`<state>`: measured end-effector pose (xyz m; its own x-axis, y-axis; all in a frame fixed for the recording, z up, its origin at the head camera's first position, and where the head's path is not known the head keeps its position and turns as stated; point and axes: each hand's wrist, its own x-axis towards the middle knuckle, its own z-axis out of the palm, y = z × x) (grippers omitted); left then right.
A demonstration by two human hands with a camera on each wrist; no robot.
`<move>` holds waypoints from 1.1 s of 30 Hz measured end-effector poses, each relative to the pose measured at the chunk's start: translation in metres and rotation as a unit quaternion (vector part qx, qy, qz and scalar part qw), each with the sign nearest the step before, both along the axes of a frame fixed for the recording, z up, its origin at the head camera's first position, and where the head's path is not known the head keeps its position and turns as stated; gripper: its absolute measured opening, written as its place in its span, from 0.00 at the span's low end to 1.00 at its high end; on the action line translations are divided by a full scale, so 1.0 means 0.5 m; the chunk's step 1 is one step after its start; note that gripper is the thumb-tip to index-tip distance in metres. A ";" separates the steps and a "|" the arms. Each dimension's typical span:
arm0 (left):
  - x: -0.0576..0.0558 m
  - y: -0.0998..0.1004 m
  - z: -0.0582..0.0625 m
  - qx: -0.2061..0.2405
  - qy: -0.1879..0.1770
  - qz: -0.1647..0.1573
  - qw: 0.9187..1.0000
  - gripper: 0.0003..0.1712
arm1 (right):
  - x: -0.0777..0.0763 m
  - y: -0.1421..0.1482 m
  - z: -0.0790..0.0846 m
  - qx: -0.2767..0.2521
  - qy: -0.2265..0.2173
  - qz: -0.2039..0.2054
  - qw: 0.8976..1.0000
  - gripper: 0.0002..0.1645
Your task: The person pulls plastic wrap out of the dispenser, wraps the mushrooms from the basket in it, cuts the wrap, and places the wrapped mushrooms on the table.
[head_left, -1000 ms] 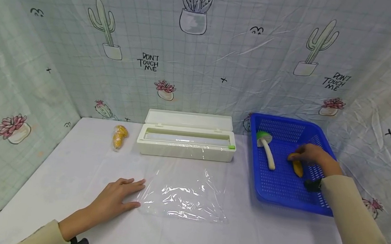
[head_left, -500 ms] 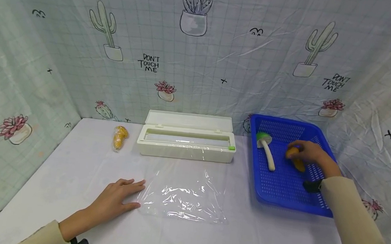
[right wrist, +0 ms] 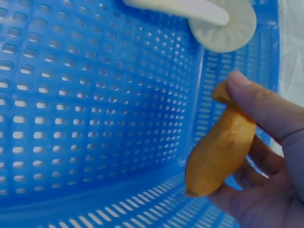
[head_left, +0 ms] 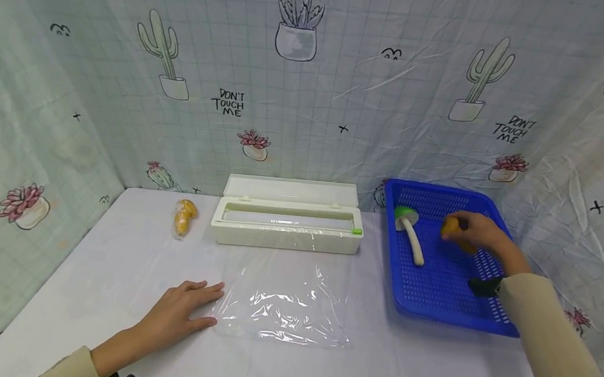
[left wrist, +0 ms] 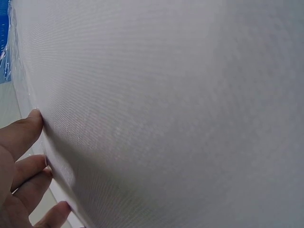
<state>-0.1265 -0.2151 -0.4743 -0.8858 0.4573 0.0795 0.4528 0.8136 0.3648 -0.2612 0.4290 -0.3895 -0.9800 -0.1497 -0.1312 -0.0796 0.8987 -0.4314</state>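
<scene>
In the blue basket (head_left: 398, 287), my right hand (head_left: 477, 232) grips an orange-yellow toy mushroom (right wrist: 221, 149); the right wrist view shows its thick stem and small cap, with the thumb near the cap. A green-capped toy mushroom (head_left: 412, 240) with a long white stem lies along the basket's left side. My left hand (head_left: 175, 310) lies on the white table with fingers spread, fingertips right at the left edge of a clear plastic film sheet (head_left: 285, 313). This film runs toward me from a white cling film dispenser (head_left: 286, 240), whose lid stands up.
A yellow item wrapped in film (head_left: 183, 219) lies at the back left of the white table (head_left: 112, 262). A curtain (head_left: 306, 135) printed with cacti rises behind the table and along both sides. The basket stands at the right, its walls around my right hand.
My right hand has raised and turned the orange-yellow mushroom slightly within the basket. The left hand and film stay where they were; the head view has tilted slightly.
</scene>
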 end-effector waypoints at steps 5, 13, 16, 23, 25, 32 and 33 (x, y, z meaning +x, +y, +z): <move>-0.002 0.000 0.002 -0.003 0.009 -0.001 1.000 0.34 | 0.003 -0.015 0.015 0.004 0.036 0.015 0.999 0.39; 0.000 0.000 0.004 0.000 0.015 -0.005 1.000 0.33 | 0.019 -0.045 0.039 -0.012 0.043 0.030 0.999 0.34; 0.000 0.001 0.004 0.001 0.006 -0.004 1.000 0.34 | 0.026 -0.058 0.049 -0.018 0.054 0.044 0.997 0.31; 0.000 0.001 0.001 -0.003 -0.004 -0.004 1.000 0.34 | 0.052 -0.098 0.070 -0.011 0.118 0.086 0.989 0.30; -0.001 0.002 0.001 -0.004 -0.005 -0.003 1.000 0.34 | 0.058 -0.108 0.074 -0.005 0.132 0.092 0.987 0.30; -0.004 0.003 0.004 -0.006 -0.016 0.001 1.000 0.34 | 0.070 -0.138 0.087 0.004 0.120 0.091 0.989 0.31; -0.004 0.003 0.005 -0.005 -0.016 0.001 1.000 0.34 | 0.072 -0.142 0.088 0.004 0.117 0.090 0.989 0.31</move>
<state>-0.1284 -0.2137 -0.4720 -0.8888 0.4559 0.0460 0.4390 0.8185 0.3706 -0.2251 0.3580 -0.3454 -0.9413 -0.3239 0.0949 -0.3352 0.8645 -0.3745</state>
